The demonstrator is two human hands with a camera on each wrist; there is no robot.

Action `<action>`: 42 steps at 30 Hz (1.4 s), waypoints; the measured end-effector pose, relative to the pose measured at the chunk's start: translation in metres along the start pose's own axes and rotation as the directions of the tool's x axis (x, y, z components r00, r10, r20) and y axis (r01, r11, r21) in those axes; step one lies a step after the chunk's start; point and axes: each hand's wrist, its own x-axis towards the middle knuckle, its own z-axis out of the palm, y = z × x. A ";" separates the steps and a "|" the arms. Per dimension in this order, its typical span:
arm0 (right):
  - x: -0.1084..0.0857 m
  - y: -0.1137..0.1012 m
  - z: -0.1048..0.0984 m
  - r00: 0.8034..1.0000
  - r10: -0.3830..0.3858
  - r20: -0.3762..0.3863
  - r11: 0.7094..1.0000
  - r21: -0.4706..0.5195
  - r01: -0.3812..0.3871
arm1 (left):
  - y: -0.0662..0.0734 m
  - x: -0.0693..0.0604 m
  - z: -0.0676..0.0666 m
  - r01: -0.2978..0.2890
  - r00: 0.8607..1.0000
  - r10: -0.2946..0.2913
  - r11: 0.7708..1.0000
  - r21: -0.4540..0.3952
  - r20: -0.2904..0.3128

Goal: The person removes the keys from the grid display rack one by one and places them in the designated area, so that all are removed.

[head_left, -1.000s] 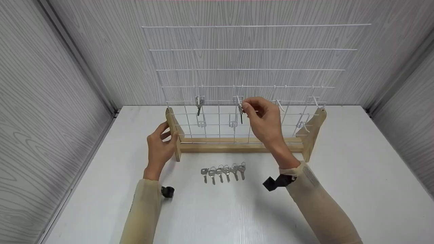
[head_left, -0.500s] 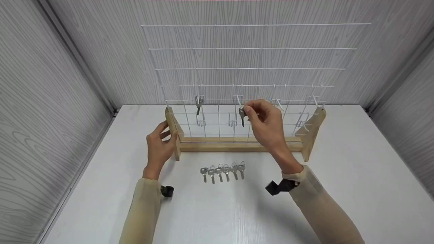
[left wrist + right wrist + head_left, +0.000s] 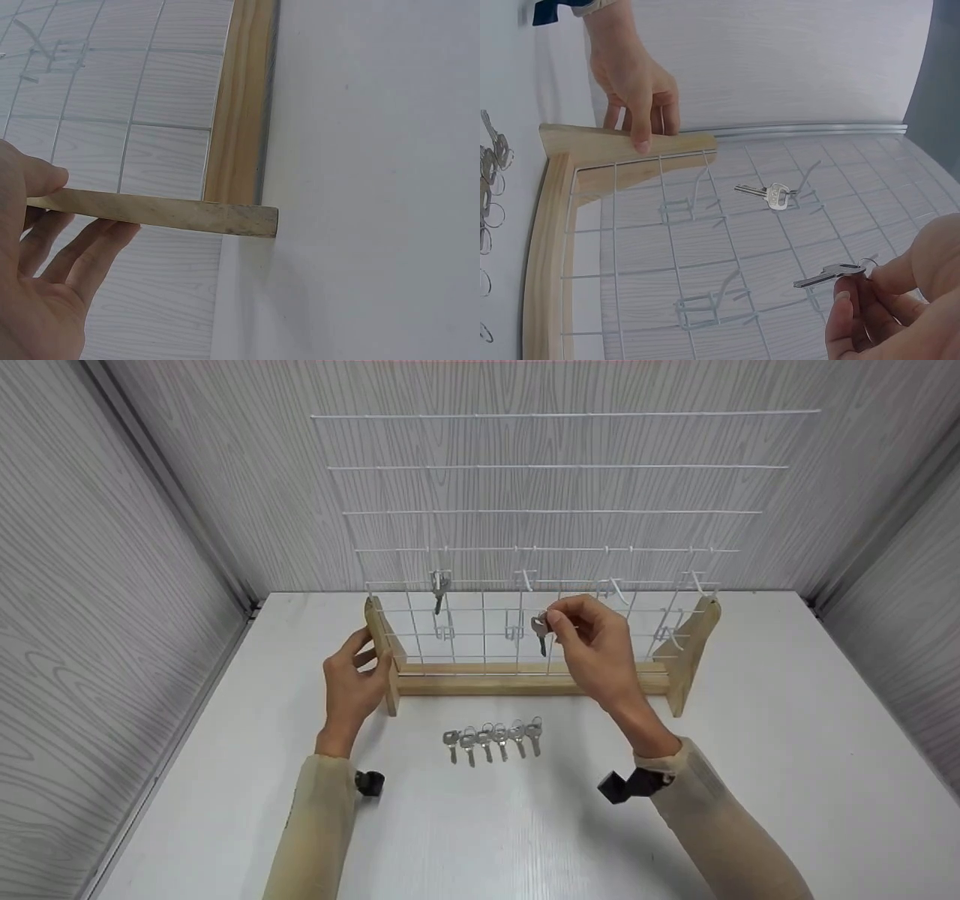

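My right hand (image 3: 600,649) pinches a silver key (image 3: 540,626) by its ring between thumb and fingertips; the right wrist view shows the key's ring (image 3: 868,264) at the fingertips. The key is in front of the white wire grid (image 3: 484,619), below and right of the second upper hook (image 3: 527,580), apart from it. My left hand (image 3: 354,682) grips the wooden side panel (image 3: 165,211) of the rack, thumb on one face and fingers on the other. Another key (image 3: 778,196) hangs on the upper left hook.
Several keys with rings (image 3: 501,741) lie in a row on the white table (image 3: 495,825) before the rack's wooden base bar (image 3: 525,685). Other hooks (image 3: 616,589) project from the grid. The right wooden side panel (image 3: 691,656) stands beyond my right hand.
My right hand has moved down and slightly right with the key, away from the second upper hook. The left hand keeps its hold on the side panel.
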 end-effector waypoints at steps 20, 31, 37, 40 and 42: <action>-0.018 0.032 -0.015 0.993 0.108 0.041 0.994 -0.023 -0.107 | -0.001 -0.003 0.000 0.002 1.000 -0.002 1.000 0.010 0.001; -0.037 0.056 -0.023 0.970 0.227 0.090 0.973 -0.058 -0.223 | 0.002 -0.001 0.000 -0.004 1.000 0.004 1.000 0.015 0.001; -0.044 0.066 -0.024 0.956 0.272 0.110 0.962 -0.066 -0.266 | 0.001 0.000 0.000 0.001 1.000 -0.001 1.000 -0.005 0.001; -0.047 0.071 -0.022 0.950 0.290 0.113 0.956 -0.079 -0.282 | 0.002 0.000 0.000 0.008 1.000 -0.008 1.000 -0.015 0.001; -0.048 0.073 -0.020 0.948 0.294 0.120 0.955 -0.085 -0.285 | 0.002 0.000 0.000 0.009 1.000 -0.009 1.000 -0.015 -0.001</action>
